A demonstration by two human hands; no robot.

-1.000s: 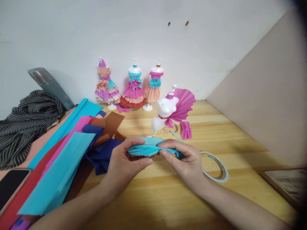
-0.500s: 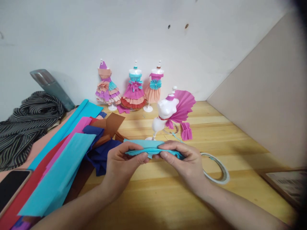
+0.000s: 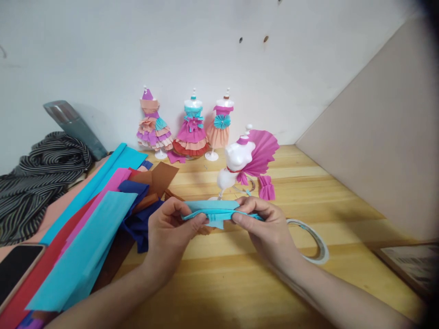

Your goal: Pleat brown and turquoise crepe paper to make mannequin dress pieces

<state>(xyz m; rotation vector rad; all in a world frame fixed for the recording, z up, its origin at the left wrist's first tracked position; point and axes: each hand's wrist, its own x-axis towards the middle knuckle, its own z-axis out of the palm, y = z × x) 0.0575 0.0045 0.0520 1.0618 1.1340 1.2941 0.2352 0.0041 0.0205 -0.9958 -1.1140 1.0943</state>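
Observation:
Between both hands, above the wooden table (image 3: 219, 283), stretches a pleated strip of light blue crepe paper (image 3: 219, 214). My left hand (image 3: 173, 230) pinches its left end between thumb and fingers. Its right end is pinched the same way by my right hand (image 3: 265, 224). Small folds show in the middle of the strip, and a flap hangs below it. Just behind the paper stands a small white mannequin (image 3: 239, 155), tilted, with a pink pleated paper fan (image 3: 262, 153) at its back and a red band at its waist.
Three mannequins in paper dresses, one in pink and blue (image 3: 193, 123), stand along the wall. Stacked crepe paper sheets (image 3: 85, 246), a phone (image 3: 18, 269) and striped cloth (image 3: 51, 164) lie left. A tape roll (image 3: 322, 251) and gathered pink paper (image 3: 266, 188) lie right.
My hands have drawn slightly apart, and the thumbs have shifted outward along the strip. More of its folded middle shows now, and the flap below hangs more visibly.

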